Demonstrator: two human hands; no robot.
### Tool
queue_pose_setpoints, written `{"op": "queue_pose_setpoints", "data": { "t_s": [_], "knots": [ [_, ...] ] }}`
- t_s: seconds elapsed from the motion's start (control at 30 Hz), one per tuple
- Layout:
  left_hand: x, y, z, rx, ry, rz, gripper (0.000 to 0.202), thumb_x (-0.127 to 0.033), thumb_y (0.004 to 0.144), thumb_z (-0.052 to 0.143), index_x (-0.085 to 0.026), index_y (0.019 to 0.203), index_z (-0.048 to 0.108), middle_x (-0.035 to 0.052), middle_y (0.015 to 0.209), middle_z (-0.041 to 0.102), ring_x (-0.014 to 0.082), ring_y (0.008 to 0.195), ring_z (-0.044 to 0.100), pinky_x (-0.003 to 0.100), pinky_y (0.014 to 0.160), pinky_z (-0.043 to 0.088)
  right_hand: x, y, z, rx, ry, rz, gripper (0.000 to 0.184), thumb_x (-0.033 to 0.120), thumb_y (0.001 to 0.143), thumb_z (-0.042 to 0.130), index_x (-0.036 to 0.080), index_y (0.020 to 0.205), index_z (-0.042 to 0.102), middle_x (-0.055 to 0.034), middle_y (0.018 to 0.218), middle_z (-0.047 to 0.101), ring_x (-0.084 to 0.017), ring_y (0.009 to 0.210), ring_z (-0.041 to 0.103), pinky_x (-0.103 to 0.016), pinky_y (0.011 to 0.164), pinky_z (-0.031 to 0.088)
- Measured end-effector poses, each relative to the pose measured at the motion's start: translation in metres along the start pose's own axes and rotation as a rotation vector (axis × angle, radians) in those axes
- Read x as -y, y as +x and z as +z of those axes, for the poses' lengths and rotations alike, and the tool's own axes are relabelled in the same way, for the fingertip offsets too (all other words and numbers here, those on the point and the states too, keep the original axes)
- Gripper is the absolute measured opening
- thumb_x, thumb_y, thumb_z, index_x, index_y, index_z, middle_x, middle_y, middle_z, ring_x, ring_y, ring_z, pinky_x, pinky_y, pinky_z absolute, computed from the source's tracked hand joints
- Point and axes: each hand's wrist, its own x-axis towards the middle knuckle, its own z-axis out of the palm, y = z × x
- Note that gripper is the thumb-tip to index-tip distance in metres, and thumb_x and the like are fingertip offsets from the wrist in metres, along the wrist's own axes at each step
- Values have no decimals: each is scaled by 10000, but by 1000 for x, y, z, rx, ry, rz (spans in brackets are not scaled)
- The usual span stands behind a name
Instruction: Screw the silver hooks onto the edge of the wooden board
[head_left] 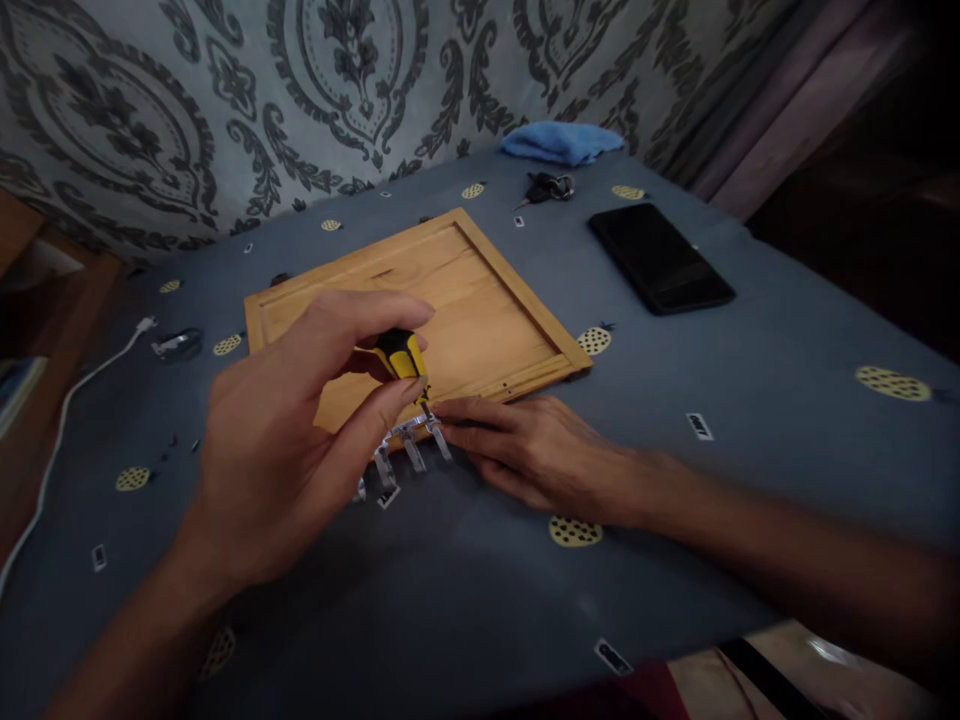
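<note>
My left hand is closed round the yellow-and-black handle of a screwdriver, held upright with its tip down at the near edge of a wooden board. A metal hook rack with several prongs lies against that edge under the tip. My right hand rests low on the blue cloth, fingertips pressed together against the right end of the hook rack.
The table is covered by a blue patterned cloth. A black phone lies at the right back, keys and a folded blue towel behind it. A white cable runs along the left edge. Patterned wallpaper stands behind.
</note>
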Motion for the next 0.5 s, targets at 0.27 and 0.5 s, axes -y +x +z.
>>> {"op": "queue_pose_setpoints", "data": {
  "t_s": [0.27, 0.5],
  "knots": [
    [2, 0, 1, 65, 38, 17, 338, -106, 922, 640, -266, 1217, 594, -47, 1159, 694, 116, 968, 699, 248, 839, 598, 0, 0, 1, 5, 6, 10, 377, 125, 929, 526, 136, 1284, 654, -125, 1350, 646, -210, 977, 708, -321, 695, 572],
    [6, 3, 2, 25, 228, 126, 256, -199, 912, 696, -232, 1152, 612, -14, 962, 676, 114, 794, 665, 300, 746, 577, 1, 0, -1, 4, -4, 3, 378, 118, 927, 545, 122, 1291, 648, -132, 1372, 632, -223, 991, 709, -324, 686, 580]
  ]
}}
